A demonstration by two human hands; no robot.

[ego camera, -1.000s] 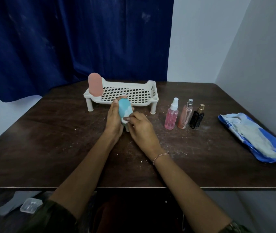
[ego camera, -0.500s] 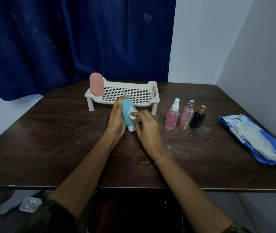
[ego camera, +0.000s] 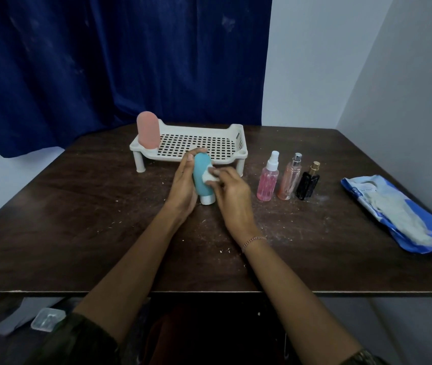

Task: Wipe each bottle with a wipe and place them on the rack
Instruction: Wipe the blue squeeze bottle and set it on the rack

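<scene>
On the dark wooden table (ego camera: pixel 78 206), in front of the white perforated rack (ego camera: pixel 239 139), the left hand (ego camera: pixel 183 185) curls around a teal squeeze bottle (ego camera: pixel 199 180), held upright with its white cap down on or just above the tabletop. The right hand (ego camera: pixel 229 192) pinches a small white wipe (ego camera: pixel 208 176) in its fingertips and presses it against the bottle's right side. The rack holds one thing: a pink squeeze bottle (ego camera: pixel 147 130) standing in its left rear corner, rounded end up. To the right of the rack three bottles stand upright in a close row on the table. These are a clear spray bottle (ego camera: pixel 268 180) filled with pink liquid, a clear perfume bottle (ego camera: pixel 290 180) with a peach tint and silver top, and a black perfume bottle (ego camera: pixel 307 184) with a gold top whose contents cannot be seen. Well apart to the right lies a blue wipes pack (ego camera: pixel 394 212), flat, with a whitish patch across its top.
</scene>
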